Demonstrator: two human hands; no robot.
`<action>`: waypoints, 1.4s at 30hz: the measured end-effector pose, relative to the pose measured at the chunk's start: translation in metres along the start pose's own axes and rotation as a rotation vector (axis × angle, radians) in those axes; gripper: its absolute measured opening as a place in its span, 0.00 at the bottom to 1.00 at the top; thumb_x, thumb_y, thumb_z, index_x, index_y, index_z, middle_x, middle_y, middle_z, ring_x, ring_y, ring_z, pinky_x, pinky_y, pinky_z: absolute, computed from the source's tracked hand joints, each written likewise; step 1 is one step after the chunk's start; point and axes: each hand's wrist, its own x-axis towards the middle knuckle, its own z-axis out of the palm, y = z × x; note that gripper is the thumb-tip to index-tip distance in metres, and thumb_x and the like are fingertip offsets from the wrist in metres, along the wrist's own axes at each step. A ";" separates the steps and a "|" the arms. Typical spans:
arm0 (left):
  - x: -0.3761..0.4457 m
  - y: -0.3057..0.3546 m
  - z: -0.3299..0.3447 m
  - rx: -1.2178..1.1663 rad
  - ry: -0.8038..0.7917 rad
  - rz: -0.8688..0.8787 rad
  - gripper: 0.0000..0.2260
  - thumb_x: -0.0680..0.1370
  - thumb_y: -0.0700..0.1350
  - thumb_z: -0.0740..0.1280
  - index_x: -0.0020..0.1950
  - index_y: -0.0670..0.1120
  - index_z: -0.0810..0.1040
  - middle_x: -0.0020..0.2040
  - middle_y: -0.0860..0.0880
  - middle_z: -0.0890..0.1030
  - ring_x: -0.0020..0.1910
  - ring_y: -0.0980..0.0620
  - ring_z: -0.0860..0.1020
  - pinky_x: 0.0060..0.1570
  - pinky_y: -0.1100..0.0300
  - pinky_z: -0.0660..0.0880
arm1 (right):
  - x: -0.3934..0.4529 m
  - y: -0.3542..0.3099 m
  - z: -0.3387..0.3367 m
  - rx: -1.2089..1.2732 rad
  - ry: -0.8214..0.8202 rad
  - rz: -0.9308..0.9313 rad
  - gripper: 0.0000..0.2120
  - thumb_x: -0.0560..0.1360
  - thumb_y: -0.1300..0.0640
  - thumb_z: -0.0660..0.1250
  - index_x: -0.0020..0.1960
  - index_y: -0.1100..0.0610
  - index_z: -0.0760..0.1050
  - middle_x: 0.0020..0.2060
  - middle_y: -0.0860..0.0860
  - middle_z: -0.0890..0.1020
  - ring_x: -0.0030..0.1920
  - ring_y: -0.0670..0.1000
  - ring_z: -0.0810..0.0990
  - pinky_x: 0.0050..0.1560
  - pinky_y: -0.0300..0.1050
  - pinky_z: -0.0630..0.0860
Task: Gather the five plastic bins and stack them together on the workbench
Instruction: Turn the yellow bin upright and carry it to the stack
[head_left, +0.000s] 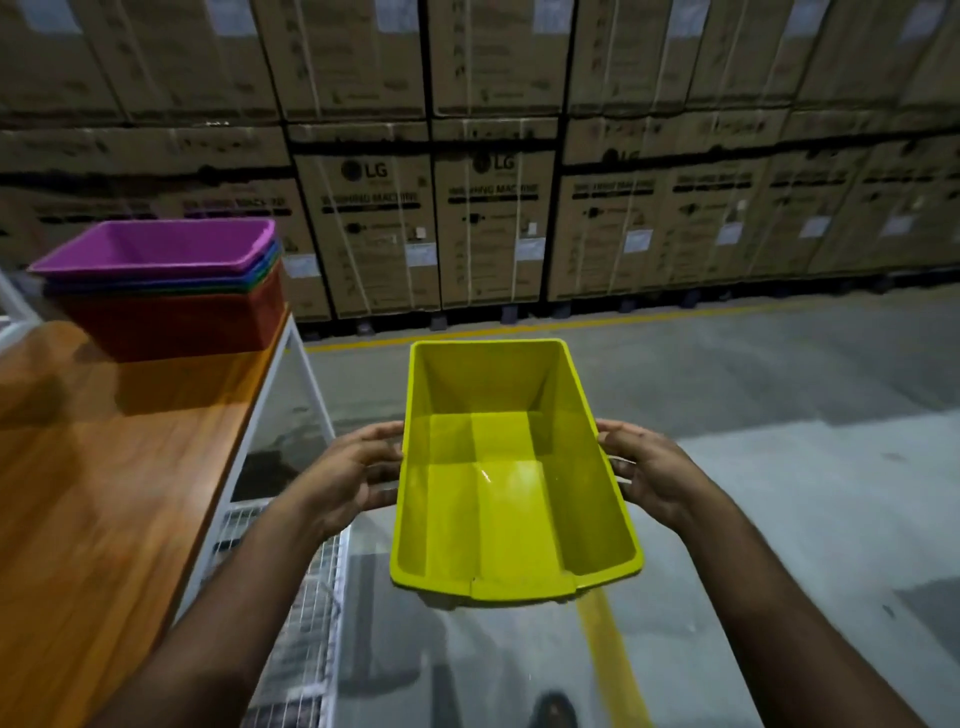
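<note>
Head view: both hands' fingers grip empty yellow bin (514, 483); nested bin stack (166, 291) on workbench (104, 493)

One yellow bin (511, 483) is off the workbench, held between two hands: one left hand (347, 478) and one right hand (655, 475). One nested stack of bins (166, 291) sits on the one workbench (93, 493); its rims show purple, blue, green and red, so probably four bins, though the middle rims are thin and blurred. One shoe (555, 711) shows below. The cardboard cartons (493, 228) behind are too many to count
</note>
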 end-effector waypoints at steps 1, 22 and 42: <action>0.023 0.008 0.000 -0.009 0.005 -0.003 0.17 0.77 0.32 0.60 0.62 0.44 0.77 0.51 0.42 0.83 0.42 0.49 0.83 0.36 0.54 0.80 | 0.022 -0.006 -0.003 0.005 0.000 -0.001 0.12 0.78 0.63 0.63 0.58 0.56 0.80 0.44 0.54 0.84 0.40 0.51 0.82 0.39 0.45 0.79; 0.306 0.264 -0.106 -0.115 0.313 0.273 0.17 0.75 0.37 0.62 0.63 0.43 0.78 0.53 0.43 0.82 0.49 0.49 0.80 0.38 0.58 0.81 | 0.479 -0.253 0.133 -0.004 -0.436 -0.141 0.15 0.77 0.62 0.63 0.63 0.60 0.79 0.54 0.59 0.85 0.51 0.54 0.83 0.51 0.49 0.79; 0.257 0.368 -0.292 -0.326 1.100 0.561 0.12 0.74 0.36 0.62 0.50 0.44 0.84 0.42 0.47 0.85 0.36 0.55 0.83 0.32 0.61 0.80 | 0.653 -0.333 0.548 -0.073 -1.266 0.132 0.19 0.81 0.64 0.56 0.71 0.67 0.69 0.24 0.49 0.80 0.22 0.42 0.78 0.21 0.33 0.73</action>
